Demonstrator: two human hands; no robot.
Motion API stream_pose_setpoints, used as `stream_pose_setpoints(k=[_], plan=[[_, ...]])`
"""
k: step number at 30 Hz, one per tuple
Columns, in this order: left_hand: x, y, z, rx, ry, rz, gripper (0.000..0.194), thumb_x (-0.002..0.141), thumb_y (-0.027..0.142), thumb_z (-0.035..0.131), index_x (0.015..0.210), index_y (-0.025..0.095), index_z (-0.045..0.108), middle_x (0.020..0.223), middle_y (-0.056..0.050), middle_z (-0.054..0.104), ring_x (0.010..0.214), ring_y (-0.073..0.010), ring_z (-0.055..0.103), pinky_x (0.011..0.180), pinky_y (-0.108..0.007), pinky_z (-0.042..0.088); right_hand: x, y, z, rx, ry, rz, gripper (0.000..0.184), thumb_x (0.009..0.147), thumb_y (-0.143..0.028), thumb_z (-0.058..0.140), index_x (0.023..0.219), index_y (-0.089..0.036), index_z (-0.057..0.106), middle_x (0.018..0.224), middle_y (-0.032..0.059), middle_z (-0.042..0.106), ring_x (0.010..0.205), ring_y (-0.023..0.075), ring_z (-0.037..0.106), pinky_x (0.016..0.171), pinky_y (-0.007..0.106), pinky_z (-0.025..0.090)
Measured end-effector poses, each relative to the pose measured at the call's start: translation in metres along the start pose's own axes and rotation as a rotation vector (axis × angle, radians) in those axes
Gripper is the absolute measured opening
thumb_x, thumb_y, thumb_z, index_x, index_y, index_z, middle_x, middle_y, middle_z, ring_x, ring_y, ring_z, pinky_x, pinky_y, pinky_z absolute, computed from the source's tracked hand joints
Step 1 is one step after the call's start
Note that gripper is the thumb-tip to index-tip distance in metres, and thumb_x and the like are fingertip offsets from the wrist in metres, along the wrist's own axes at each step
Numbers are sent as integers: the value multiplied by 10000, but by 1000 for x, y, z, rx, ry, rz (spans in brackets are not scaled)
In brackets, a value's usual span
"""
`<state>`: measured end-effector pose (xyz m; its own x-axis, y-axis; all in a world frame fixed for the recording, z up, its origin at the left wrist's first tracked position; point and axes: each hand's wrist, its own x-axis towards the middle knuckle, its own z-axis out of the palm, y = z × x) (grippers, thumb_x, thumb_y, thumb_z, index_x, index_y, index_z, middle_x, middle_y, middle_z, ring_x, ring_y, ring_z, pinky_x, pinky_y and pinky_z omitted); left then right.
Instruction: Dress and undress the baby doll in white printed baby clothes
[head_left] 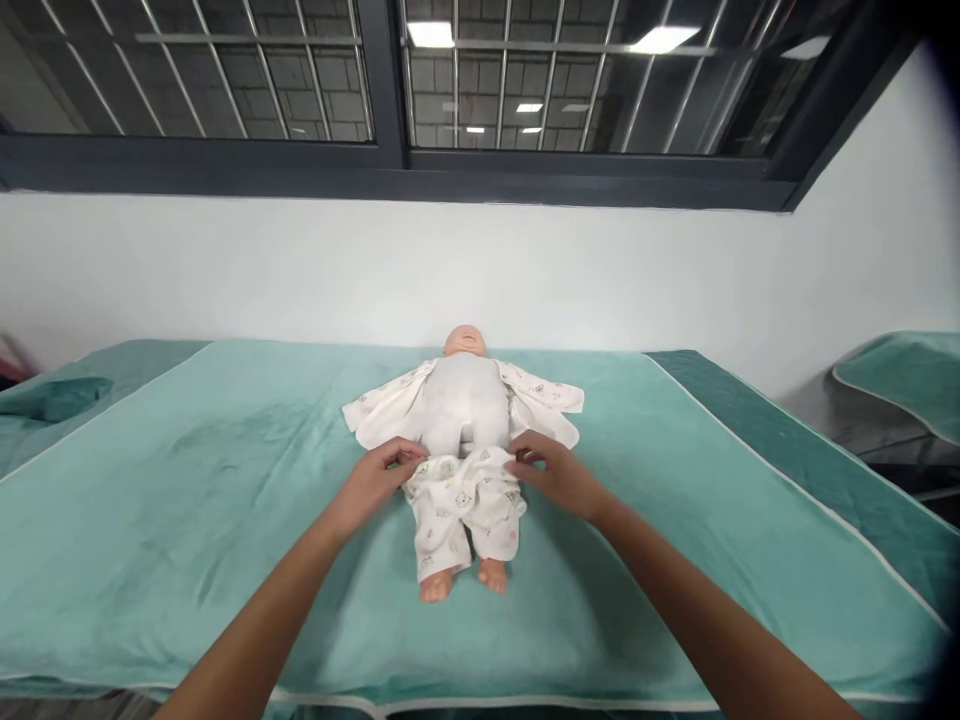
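Note:
A baby doll (465,395) lies on its back, its head toward the wall and its bare feet toward me. Its arms are in an open white printed jacket (390,405), spread out to both sides. White printed baby pants (466,495) cover the legs, with the waistband around the thighs, below the grey-white cloth torso. My left hand (386,475) pinches the waistband at its left edge. At the right edge, my right hand (553,470) grips the same waistband with bent fingers.
A green plush cover (225,500) with pale piping spreads under the doll. Behind it stands a white wall (480,270) below a dark-framed barred window (390,170). Folded green fabric (907,380) sits at the far right, and a green bundle (56,398) lies at the far left.

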<state>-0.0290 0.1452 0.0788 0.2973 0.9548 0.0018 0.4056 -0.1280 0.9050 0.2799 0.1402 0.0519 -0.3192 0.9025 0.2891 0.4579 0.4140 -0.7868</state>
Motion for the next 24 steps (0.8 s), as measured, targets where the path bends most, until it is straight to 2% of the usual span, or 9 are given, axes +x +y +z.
stream_pose_setpoints(k=[3,5,7,11,13,15,18,21,24], plan=[[-11,8,-6,110,-130,67,252,828,413,618,1009,242,655,1031,-25,604,898,-175,557,794,-289,453,5,-16,12,-47,-57,-170,167,855,-385,644,870,-228,587,960,40,581,892,188,546,803,324,427],[-15,11,-9,168,-179,107,274,810,385,648,1052,258,633,1103,-26,573,921,-170,546,821,-291,456,5,-20,12,-66,-51,-216,200,836,-394,678,842,-224,573,980,47,582,940,204,532,838,338,412],[-14,13,-7,205,-167,157,283,830,379,628,1090,267,614,1129,-29,559,966,-176,540,855,-295,452,7,-23,8,-28,-100,-182,232,856,-425,648,804,-217,560,922,35,590,890,194,530,798,323,415],[-2,22,0,266,-154,241,262,939,382,443,1065,253,633,1088,-38,579,1012,-188,541,887,-308,436,20,-36,6,-13,-164,11,337,942,-448,478,735,-201,577,747,3,564,689,148,490,622,278,371],[4,28,3,367,-202,287,216,912,357,478,964,237,651,1014,-38,588,977,-200,535,844,-307,435,29,-46,8,-51,-207,54,278,892,-453,557,779,-211,639,779,2,601,701,148,505,618,273,365],[8,35,4,452,-245,324,117,842,316,562,890,233,629,963,-34,593,961,-215,523,800,-300,426,38,-57,12,-63,-313,69,225,810,-458,657,842,-237,682,814,-5,629,711,151,519,611,267,364],[13,42,7,447,-165,303,51,818,273,546,849,232,550,886,-15,594,860,-205,529,720,-291,403,50,-70,17,-77,-405,45,227,746,-447,704,750,-228,645,697,-31,557,639,133,458,558,256,315],[22,43,11,434,27,268,48,857,275,477,849,230,491,806,5,566,747,-185,514,665,-292,369,59,-76,18,15,-333,39,300,772,-455,653,656,-204,538,628,-45,427,603,113,369,535,247,268],[33,36,14,460,179,277,90,896,292,439,945,227,478,817,4,555,736,-183,516,665,-300,363,64,-71,8,189,-280,129,357,823,-536,567,712,-199,530,639,-40,390,587,107,328,521,244,247]])
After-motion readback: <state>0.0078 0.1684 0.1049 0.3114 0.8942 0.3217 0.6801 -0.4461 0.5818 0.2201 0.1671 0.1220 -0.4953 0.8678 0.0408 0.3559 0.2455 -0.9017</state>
